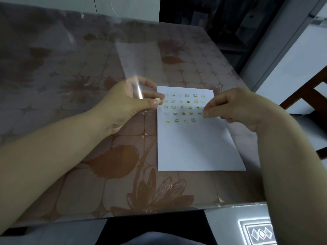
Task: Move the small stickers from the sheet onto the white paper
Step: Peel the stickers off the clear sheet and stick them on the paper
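Half the white paper, the near part, lies bare on the worktop; five rows of small green stickers fill the far part. Right hand: fingertips pinched at the rows' right end, contents unclear. Left hand grips the clear sheet, one sticker by its thumb; task seemingly near done.

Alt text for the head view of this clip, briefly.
A left hand holds a clear sticker sheet with one green sticker by its thumb; the right hand has its fingertips at a white paper bearing rows of small stickers, on a floral-patterned table.
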Available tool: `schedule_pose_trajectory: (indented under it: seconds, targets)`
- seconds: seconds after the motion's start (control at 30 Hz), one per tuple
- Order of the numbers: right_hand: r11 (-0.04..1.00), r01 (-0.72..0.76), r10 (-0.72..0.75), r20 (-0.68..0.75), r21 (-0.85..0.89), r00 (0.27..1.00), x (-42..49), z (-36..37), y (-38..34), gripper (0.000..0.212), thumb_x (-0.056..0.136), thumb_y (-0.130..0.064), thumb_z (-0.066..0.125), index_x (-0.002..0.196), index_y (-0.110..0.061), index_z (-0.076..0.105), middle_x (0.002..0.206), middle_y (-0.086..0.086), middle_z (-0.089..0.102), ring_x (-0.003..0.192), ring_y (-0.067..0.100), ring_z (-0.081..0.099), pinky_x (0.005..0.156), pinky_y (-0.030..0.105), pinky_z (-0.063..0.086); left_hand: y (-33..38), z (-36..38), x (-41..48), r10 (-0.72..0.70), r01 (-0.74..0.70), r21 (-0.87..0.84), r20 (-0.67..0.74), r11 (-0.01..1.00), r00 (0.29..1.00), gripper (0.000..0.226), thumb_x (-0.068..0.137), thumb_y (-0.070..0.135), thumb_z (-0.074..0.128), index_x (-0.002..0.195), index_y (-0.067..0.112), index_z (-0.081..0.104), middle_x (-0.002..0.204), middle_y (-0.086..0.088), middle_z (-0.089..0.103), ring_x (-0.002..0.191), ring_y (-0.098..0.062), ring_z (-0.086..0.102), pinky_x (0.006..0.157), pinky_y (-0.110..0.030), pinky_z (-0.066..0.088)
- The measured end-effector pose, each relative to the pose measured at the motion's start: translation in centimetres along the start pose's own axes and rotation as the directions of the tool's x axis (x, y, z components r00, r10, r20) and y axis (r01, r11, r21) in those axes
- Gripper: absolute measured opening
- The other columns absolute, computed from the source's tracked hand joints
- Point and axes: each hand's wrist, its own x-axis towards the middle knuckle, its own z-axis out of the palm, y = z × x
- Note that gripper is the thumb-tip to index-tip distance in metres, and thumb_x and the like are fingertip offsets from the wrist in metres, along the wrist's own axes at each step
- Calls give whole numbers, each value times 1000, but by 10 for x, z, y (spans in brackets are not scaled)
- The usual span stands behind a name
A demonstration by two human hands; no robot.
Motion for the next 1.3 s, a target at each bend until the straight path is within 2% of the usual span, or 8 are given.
schedule_pose_trajectory:
  seconds: [0.13, 0.23, 0.37, 0.6, 0.77, 0.9, 1.2, 1.3]
  targets:
    - [997, -46, 46, -8, 60, 999, 1, 5, -2, 6, 68, -22, 79, 71, -23, 74, 81, -7, 71, 68, 4, 57, 60, 18, 45, 0, 0, 0, 13, -13, 9, -9, 1000, 1000, 28, 75, -6, 66, 95, 12, 56, 82, 1, 75, 81, -15, 71, 68, -22, 56]
    - [991, -98, 97, 10, 90, 995, 6, 9, -1, 7, 64, -17, 81, 64, -18, 74, 79, -1, 74, 76, 15, 67, 72, 28, 54, 1, 0, 0, 12, -12, 1, 4, 1000, 1000, 28, 75, -7, 65, 94, 12, 55, 81, 0, 74, 80, -14, 71, 68, -22, 56]
    - [988, -123, 123, 5, 89, 992, 9, 10, 0, 9, 61, -17, 82, 66, -16, 75, 82, 3, 74, 85, 24, 68, 84, 36, 53, 0, 0, 2, -41, 42, -97, 14, 994, 999, 27, 78, -10, 61, 93, 11, 54, 79, -2, 74, 76, -11, 70, 70, -21, 56]
    - [992, -109, 111, -30, 60, 993, 5, 13, -4, 8, 68, -14, 78, 66, -17, 71, 76, -1, 69, 66, 13, 59, 55, 22, 42, 0, -1, 2, -42, 43, -111, 11, 993, 999, 27, 78, -9, 61, 95, 11, 54, 80, -4, 74, 77, -11, 70, 71, -21, 56]
    - [996, -89, 90, -32, 27, 995, 6, 15, -3, 11, 69, -15, 76, 62, -19, 68, 72, -5, 65, 67, 10, 57, 57, 22, 39, -1, -1, 3, -38, 40, -112, 18, 993, 999, 28, 77, -10, 61, 94, 12, 54, 80, -3, 74, 76, -11, 70, 69, -20, 56]
    - [995, -82, 81, -20, -49, 997, 9, 17, -3, 8, 72, -17, 73, 67, -18, 67, 80, -4, 64, 75, 14, 56, 69, 27, 44, -1, -2, 3, -39, 41, -118, 23, 992, 999, 28, 76, -9, 61, 93, 12, 54, 80, -4, 74, 77, -12, 70, 65, -18, 55]
    - [977, -55, 62, 31, -206, 998, 9, 13, -1, 29, 76, -22, 72, 60, -17, 48, 71, -4, 50, 68, 13, 45, 60, 26, 34, 1, 0, 1, -39, 44, -103, 51, 994, 998, 29, 77, -10, 61, 97, 11, 56, 86, -6, 74, 83, -15, 71, 68, -19, 56]
    - [994, -47, 45, -20, -96, 999, 7, 4, 2, 30, 78, -23, 70, 60, -18, 47, 61, -5, 45, 60, 13, 40, 57, 25, 32, 1, 1, 0, -49, 58, -105, 88, 993, 995, 31, 77, -10, 59, 99, 12, 56, 92, -7, 73, 89, -16, 69, 70, -19, 55]
